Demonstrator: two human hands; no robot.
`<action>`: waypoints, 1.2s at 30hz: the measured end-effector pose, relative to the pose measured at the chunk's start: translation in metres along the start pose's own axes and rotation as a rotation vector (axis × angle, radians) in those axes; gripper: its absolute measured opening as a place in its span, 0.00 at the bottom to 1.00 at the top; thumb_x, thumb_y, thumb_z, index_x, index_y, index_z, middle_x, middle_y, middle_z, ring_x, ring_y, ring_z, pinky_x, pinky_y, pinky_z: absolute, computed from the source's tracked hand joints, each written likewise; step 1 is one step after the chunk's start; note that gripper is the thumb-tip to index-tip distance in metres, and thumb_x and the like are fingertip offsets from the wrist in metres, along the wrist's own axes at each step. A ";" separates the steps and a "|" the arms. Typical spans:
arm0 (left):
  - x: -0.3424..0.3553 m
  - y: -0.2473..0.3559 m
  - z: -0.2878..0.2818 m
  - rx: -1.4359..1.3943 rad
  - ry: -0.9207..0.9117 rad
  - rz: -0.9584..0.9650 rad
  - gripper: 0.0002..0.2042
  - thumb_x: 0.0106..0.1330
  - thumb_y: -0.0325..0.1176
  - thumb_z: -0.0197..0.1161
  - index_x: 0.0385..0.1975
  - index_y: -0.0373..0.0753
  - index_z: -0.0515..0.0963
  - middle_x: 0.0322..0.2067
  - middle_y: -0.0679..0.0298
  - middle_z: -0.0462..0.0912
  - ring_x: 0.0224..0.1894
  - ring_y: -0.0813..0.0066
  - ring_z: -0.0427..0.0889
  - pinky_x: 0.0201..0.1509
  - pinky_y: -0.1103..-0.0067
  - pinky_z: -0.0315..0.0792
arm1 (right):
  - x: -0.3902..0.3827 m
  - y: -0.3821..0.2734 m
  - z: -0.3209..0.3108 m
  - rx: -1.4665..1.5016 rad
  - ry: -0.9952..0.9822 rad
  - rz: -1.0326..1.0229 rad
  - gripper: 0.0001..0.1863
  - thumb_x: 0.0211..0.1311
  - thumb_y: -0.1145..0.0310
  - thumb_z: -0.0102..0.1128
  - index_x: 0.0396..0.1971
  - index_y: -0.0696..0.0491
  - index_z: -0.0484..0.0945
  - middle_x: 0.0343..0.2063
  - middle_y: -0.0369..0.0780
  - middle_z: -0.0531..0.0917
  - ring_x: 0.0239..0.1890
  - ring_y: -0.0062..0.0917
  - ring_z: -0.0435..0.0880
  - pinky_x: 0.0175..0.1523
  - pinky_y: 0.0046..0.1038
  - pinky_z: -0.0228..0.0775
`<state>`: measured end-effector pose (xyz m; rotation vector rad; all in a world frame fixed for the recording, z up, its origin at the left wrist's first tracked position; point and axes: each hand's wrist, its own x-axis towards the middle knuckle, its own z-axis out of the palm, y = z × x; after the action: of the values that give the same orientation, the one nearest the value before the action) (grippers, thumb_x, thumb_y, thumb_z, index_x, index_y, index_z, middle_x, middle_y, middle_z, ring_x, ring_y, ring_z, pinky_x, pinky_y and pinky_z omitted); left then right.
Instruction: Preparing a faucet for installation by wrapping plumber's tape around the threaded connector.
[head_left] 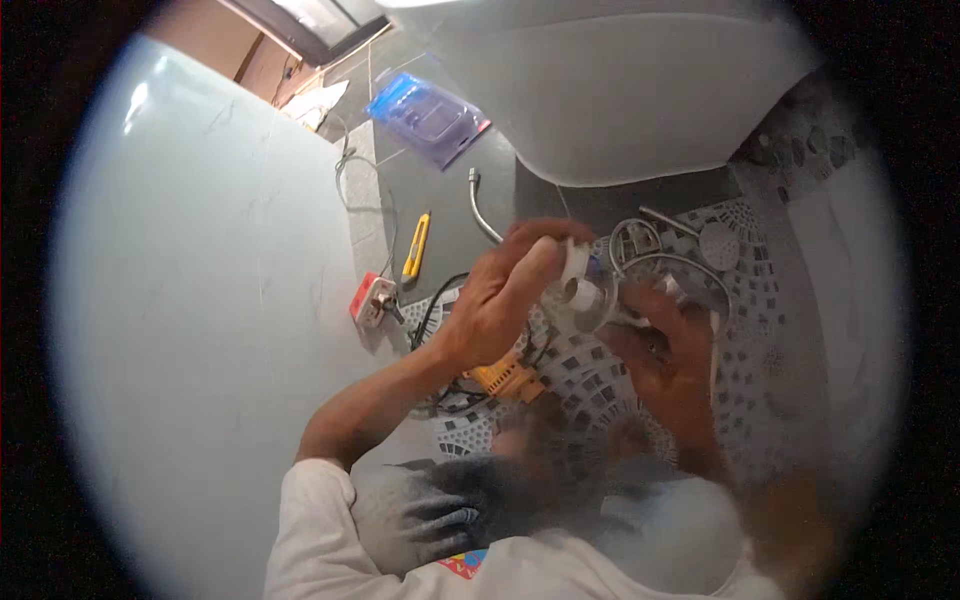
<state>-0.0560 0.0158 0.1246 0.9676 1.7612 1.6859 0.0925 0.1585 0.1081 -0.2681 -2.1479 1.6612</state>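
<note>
Close in front of me, my left hand [503, 292] is closed on the left and upper side of a white plastic pipe fitting [585, 297] with a round opening. My right hand [668, 345] has its fingers bent around the fitting's right side. Glare and smearing hide the exact contact of its fingertips. A flexible metal hose [482, 207] runs out beyond my left hand. Behind my right hand, another hose [690, 262] curls over the floor beside a round whitish piece [719, 246].
An orange-yellow power tool [508, 378] with a black cord lies below my left forearm. To the left are a yellow utility knife [417, 247] and a red-and-white power strip [372, 300]. Farther off lies blue-and-clear packaging [430, 118]. A large white fixture [640, 100] stands ahead; a pale wall panel [200, 280] is left.
</note>
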 end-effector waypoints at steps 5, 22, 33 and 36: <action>0.014 0.010 -0.004 0.168 -0.098 -0.032 0.15 0.68 0.41 0.58 0.36 0.33 0.83 0.56 0.56 0.74 0.60 0.67 0.69 0.60 0.69 0.65 | 0.008 0.002 0.005 -0.160 -0.063 -0.074 0.13 0.56 0.72 0.66 0.42 0.54 0.80 0.35 0.47 0.82 0.37 0.38 0.83 0.43 0.38 0.73; -0.020 0.020 0.002 0.491 -0.259 0.302 0.17 0.44 0.25 0.67 0.38 0.43 0.78 0.44 0.60 0.75 0.51 0.57 0.72 0.55 0.62 0.62 | 0.007 0.014 0.001 0.084 0.238 0.051 0.16 0.59 0.72 0.65 0.46 0.60 0.76 0.39 0.44 0.81 0.39 0.25 0.82 0.40 0.26 0.77; -0.012 0.032 0.000 0.324 -0.183 0.136 0.17 0.58 0.40 0.68 0.35 0.30 0.78 0.41 0.49 0.78 0.43 0.61 0.78 0.47 0.71 0.70 | 0.008 0.016 0.005 0.327 0.223 0.159 0.17 0.61 0.72 0.63 0.49 0.58 0.74 0.41 0.39 0.79 0.42 0.21 0.79 0.44 0.23 0.76; -0.007 0.028 0.001 0.138 -0.165 -0.035 0.19 0.63 0.42 0.62 0.37 0.27 0.78 0.40 0.53 0.79 0.43 0.68 0.77 0.47 0.73 0.70 | 0.008 0.018 0.003 0.352 0.217 0.246 0.18 0.61 0.72 0.63 0.51 0.57 0.74 0.42 0.38 0.79 0.43 0.20 0.79 0.47 0.24 0.75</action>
<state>-0.0471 0.0101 0.1515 1.0970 1.7909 1.4347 0.0823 0.1639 0.0918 -0.5939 -1.6829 2.0058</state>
